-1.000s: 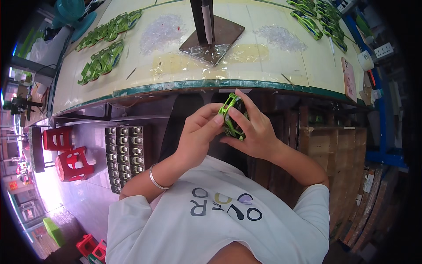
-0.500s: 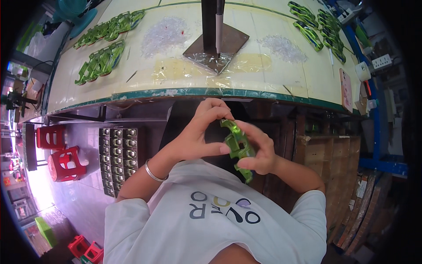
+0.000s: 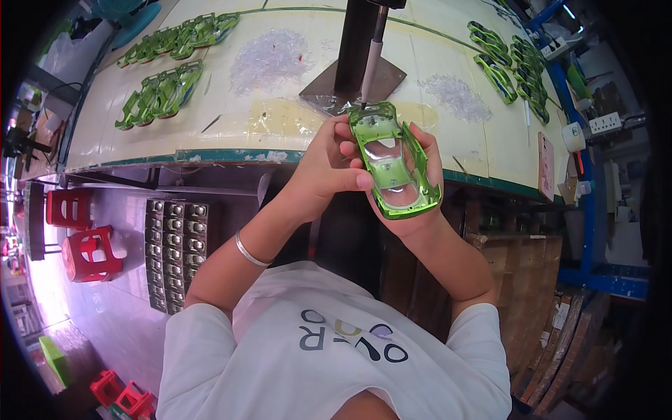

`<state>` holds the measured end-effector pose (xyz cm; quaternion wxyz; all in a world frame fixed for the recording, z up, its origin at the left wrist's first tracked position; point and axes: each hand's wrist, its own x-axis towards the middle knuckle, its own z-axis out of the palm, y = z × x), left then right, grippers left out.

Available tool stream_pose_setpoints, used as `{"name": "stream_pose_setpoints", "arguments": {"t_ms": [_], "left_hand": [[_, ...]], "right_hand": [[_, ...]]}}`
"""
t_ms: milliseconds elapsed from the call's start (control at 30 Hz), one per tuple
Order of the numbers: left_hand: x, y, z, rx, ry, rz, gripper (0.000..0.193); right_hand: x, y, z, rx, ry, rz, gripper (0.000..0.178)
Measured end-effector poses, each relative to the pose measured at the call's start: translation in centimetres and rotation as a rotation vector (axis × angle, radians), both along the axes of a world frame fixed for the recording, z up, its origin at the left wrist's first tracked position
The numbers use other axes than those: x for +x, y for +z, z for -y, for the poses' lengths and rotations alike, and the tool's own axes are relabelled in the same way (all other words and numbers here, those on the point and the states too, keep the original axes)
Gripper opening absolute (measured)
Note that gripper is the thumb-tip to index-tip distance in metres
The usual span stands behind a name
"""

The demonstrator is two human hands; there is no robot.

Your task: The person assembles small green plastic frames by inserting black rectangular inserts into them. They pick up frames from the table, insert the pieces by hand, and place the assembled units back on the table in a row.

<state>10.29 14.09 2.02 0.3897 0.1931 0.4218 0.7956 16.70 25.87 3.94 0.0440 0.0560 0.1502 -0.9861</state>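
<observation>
A shiny green toy car body shell (image 3: 392,171) is in both hands above the table's front edge, its hollow inside facing up and its window openings showing. My left hand (image 3: 325,171) grips the shell's left side, thumb lying along it and fingers curled near the far end. From below and the right, my right hand (image 3: 433,159) cradles it. The shell's far end is right at the tip of a slim rod-shaped tool (image 3: 372,66) beside a dark upright post (image 3: 351,52). Whether the tip touches the shell I cannot tell.
Rows of green car shells lie on the table at left (image 3: 159,94) and right (image 3: 495,77). Piles of small clear plastic pieces (image 3: 269,59) flank the post's square base (image 3: 393,78). A phone-like pink slab (image 3: 546,164) lies at the right edge. Red stools (image 3: 94,253) stand at lower left.
Both hands have moved forward and up from near my lap to the tool. The shell, edge-on before, is now turned with its inside facing up. The head view has shifted slightly.
</observation>
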Motion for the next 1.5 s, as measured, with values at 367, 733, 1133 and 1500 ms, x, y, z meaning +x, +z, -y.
{"name": "stream_pose_setpoints", "arguments": {"t_ms": [367,733,1133,1500], "left_hand": [[-0.7,1.0,-0.8,0.081,-0.019,-0.005,0.074],[-0.9,1.4,-0.4,0.039,-0.047,-0.032,0.085],[-0.8,2.8,-0.6,0.056,-0.115,-0.011,0.082],[-0.3,0.1,0.4,-0.001,-0.016,-0.168,0.090]], "right_hand": [[-0.3,1.3,0.3,0.015,-0.036,-0.045,0.054],[0.0,2.6,1.7,0.088,-0.231,0.090,0.056],[1.5,1.4,0.1,0.349,-0.121,0.073,0.056],[0.0,-1.1,-2.0,0.258,0.011,0.048,0.044]]}}
